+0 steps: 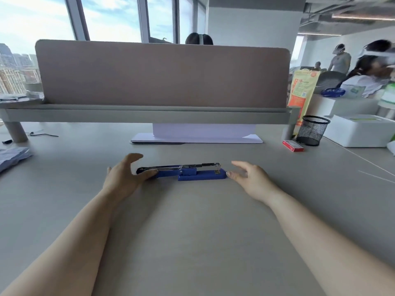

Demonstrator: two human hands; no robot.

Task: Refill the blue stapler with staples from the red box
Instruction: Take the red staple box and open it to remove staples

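Note:
The blue stapler (192,173) lies flat on the grey desk (192,221), swung fully open, with its metal staple rail along the top and its blue base to the right. My left hand (124,178) rests at the stapler's left end, fingers spread and touching the blue cover. My right hand (249,175) hovers at the stapler's right end, fingers apart, fingertips close to the base. The red box (292,145) of staples lies closed at the far right of the desk, well beyond my right hand.
A black mesh pen cup (312,130) stands right behind the red box, with a white box (359,130) beside it. A desk divider (162,75) and shelf run across the back, white paper (196,135) beneath. Folded cloth (12,157) lies at left. People sit behind.

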